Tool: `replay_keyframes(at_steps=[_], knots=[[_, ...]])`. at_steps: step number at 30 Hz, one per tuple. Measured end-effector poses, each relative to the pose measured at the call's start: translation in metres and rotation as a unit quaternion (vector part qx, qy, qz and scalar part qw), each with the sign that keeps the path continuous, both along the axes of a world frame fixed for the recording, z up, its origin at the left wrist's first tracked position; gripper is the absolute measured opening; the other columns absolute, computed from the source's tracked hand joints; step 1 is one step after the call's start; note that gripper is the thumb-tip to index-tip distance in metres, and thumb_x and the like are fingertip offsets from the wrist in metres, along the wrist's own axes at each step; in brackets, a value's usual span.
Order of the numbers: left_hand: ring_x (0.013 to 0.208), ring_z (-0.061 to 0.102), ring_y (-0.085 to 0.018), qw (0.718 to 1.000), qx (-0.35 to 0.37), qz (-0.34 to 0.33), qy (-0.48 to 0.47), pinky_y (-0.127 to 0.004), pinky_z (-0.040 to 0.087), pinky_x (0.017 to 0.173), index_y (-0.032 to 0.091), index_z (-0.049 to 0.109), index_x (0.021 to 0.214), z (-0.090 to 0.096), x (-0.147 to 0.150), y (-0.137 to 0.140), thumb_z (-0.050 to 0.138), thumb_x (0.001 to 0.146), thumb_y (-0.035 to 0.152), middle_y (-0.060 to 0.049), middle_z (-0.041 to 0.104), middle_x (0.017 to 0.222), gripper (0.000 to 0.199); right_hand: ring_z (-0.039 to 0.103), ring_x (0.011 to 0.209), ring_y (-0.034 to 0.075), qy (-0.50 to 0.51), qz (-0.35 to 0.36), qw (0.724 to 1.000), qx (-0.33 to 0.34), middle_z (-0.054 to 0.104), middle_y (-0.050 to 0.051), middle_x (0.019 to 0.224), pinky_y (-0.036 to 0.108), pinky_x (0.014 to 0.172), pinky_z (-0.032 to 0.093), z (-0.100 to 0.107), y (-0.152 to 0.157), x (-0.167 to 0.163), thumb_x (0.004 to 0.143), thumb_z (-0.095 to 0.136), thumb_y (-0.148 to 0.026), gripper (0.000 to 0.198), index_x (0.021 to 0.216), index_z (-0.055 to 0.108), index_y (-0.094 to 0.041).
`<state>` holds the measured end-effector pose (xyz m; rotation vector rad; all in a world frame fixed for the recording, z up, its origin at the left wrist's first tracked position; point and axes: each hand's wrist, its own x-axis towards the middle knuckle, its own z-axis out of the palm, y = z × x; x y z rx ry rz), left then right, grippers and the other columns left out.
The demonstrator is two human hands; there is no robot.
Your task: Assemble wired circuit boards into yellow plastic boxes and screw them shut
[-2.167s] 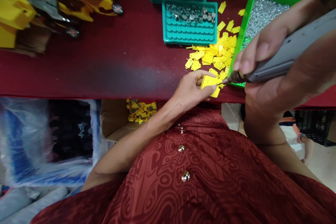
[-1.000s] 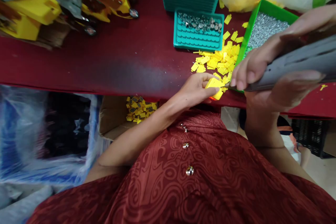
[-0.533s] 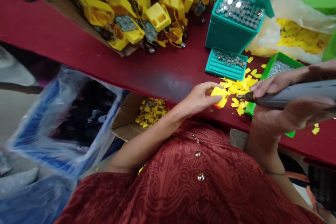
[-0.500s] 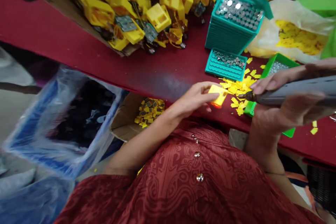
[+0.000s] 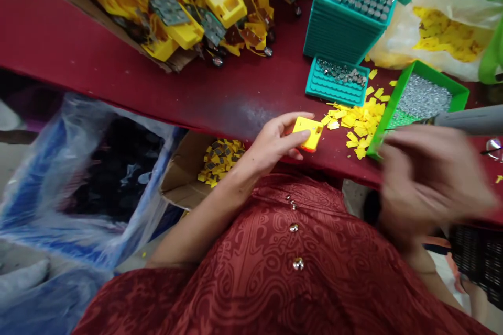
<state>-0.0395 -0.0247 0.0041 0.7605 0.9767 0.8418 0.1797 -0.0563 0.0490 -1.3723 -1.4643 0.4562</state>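
Observation:
My left hand (image 5: 271, 141) is closed round a small yellow plastic housing (image 5: 308, 133), its thumb across the upper face. The housing shows a rectangular opening and an orange-red lower edge. To the right, my right hand (image 5: 436, 175) is smeared by motion beside a green tray (image 5: 461, 98) of small silver screws (image 5: 426, 95). Just beyond that hand is a grey electric screwdriver (image 5: 475, 119); whether the fingers still touch it is unclear. Small flat yellow plastic pieces (image 5: 365, 120) lie loose between the housing and the green tray.
A stack of teal trays (image 5: 338, 31) with round silver pieces stands behind a single teal tray (image 5: 334, 91). Yellow housings with wired circuit boards (image 5: 171, 13) fill a box at back left. Below the table's edge sit a carton (image 5: 176, 178) and a plastic-lined blue bin (image 5: 35, 209).
The screwdriver's tip has gone from near the loose yellow pieces to over the green tray. My right hand has moved down from around its body. My left hand keeps the housing, slightly further left.

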Motion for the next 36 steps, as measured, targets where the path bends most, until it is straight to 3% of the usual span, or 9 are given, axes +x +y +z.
replay_keyframes(at_steps=[4,9,14,18,22,26,30,33,36], knots=[[0.081,0.072,-0.013,1.000,0.022,0.019,0.006,-0.017,0.056,0.057,0.015,0.072,0.130,-0.004,-0.004,-0.011,0.085,0.081,0.035,-0.008,0.079,0.113,0.055,0.077,0.091,0.016,-0.224,0.188,0.954,0.063,0.081,0.002,0.101,0.031,0.083,0.063,-0.026,0.018,-0.026,0.100,0.070,-0.015,0.012,0.108,0.078,-0.020],[0.081,0.070,-0.014,0.997,0.026,0.065,0.020,-0.019,0.056,0.057,0.014,0.074,0.127,-0.009,-0.023,-0.026,0.086,0.078,0.036,-0.008,0.077,0.110,0.056,0.077,0.091,0.014,-0.218,0.230,0.946,0.070,0.080,0.003,0.099,0.026,0.083,0.062,-0.044,0.030,-0.054,0.099,0.069,-0.012,0.008,0.105,0.074,-0.017],[0.076,0.067,-0.014,0.994,-0.007,0.054,0.095,-0.022,0.057,0.059,0.015,0.071,0.138,-0.021,-0.085,-0.053,0.083,0.079,0.045,-0.008,0.076,0.107,0.067,0.076,0.082,0.013,-0.191,0.336,0.921,0.055,0.079,0.005,0.098,0.024,0.075,0.063,-0.046,0.041,-0.087,0.102,0.067,-0.018,0.013,0.113,0.072,-0.013],[0.086,0.075,-0.020,0.925,-0.114,0.043,0.360,-0.028,0.061,0.071,0.020,0.067,0.148,-0.057,-0.138,-0.082,0.069,0.096,0.033,-0.007,0.078,0.115,0.054,0.075,0.081,0.014,-0.164,0.326,0.929,0.051,0.079,0.006,0.097,0.025,0.075,0.061,-0.041,0.065,-0.112,0.102,0.066,-0.024,0.014,0.107,0.075,-0.015],[0.113,0.076,-0.028,0.862,-0.193,0.068,0.465,-0.042,0.064,0.096,0.015,0.069,0.139,-0.112,-0.161,-0.093,0.072,0.103,0.030,-0.013,0.076,0.128,0.039,0.073,0.081,0.018,-0.155,0.295,0.942,0.042,0.079,0.009,0.094,0.030,0.077,0.059,-0.041,0.102,-0.142,0.098,0.063,-0.029,0.019,0.102,0.077,-0.017],[0.124,0.072,-0.028,0.841,-0.210,0.090,0.491,-0.050,0.064,0.103,0.019,0.066,0.142,-0.147,-0.170,-0.091,0.075,0.104,0.041,-0.012,0.069,0.143,0.045,0.072,0.085,0.022,-0.176,0.284,0.942,0.039,0.079,0.012,0.097,0.036,0.083,0.059,-0.045,0.138,-0.176,0.096,0.060,-0.032,0.022,0.100,0.076,-0.017],[0.118,0.074,-0.027,0.850,-0.156,0.176,0.472,-0.049,0.064,0.104,0.016,0.071,0.132,-0.141,-0.186,-0.083,0.072,0.105,0.035,-0.013,0.074,0.134,0.033,0.071,0.091,0.024,-0.184,0.268,0.944,0.062,0.077,0.013,0.101,0.039,0.089,0.059,-0.043,0.164,-0.205,0.095,0.060,-0.028,0.021,0.102,0.075,-0.016],[0.102,0.081,-0.025,0.853,-0.085,0.279,0.433,-0.044,0.064,0.102,0.015,0.072,0.118,-0.117,-0.192,-0.075,0.059,0.103,0.025,-0.013,0.081,0.117,0.022,0.068,0.100,0.027,-0.205,0.245,0.943,0.089,0.075,0.015,0.107,0.045,0.097,0.057,-0.037,0.179,-0.219,0.093,0.061,-0.023,0.021,0.107,0.074,-0.016],[0.095,0.084,-0.026,0.851,0.002,0.363,0.379,-0.039,0.066,0.088,0.017,0.070,0.116,-0.084,-0.185,-0.060,0.055,0.098,0.039,-0.013,0.083,0.112,0.033,0.063,0.113,0.032,-0.276,0.227,0.924,0.135,0.072,0.018,0.122,0.052,0.106,0.054,-0.027,0.188,-0.237,0.090,0.066,-0.018,0.035,0.125,0.072,-0.014]])
